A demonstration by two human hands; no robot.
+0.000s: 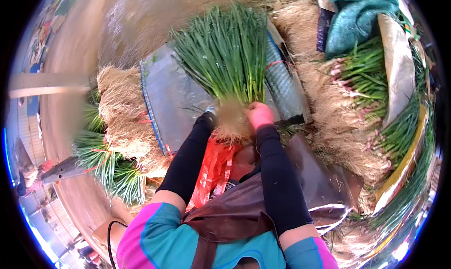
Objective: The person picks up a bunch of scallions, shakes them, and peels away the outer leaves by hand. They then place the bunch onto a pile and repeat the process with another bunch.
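Observation:
A large bunch of spring onions point(228, 57) lies in front of me, its green tops fanned out away from me and its pale, stringy roots point(231, 130) toward my lap. My right hand point(260, 115), in a pink covering, is closed at the right side of the bunch, just above the roots. At the left side of the base is my left hand point(211, 110); a blurred patch and the sleeve hide most of its fingers. Under the bunch is a grey plastic sheet point(171, 97).
Root-end-up bundles of spring onions point(124, 111) are stacked at left, some tied with red bands. At right, a long pile of roots point(324, 109) runs beside pink-based onions point(361, 76). A teal sack point(359, 22) rests at upper right. A red plastic bag point(213, 165) hangs near my lap.

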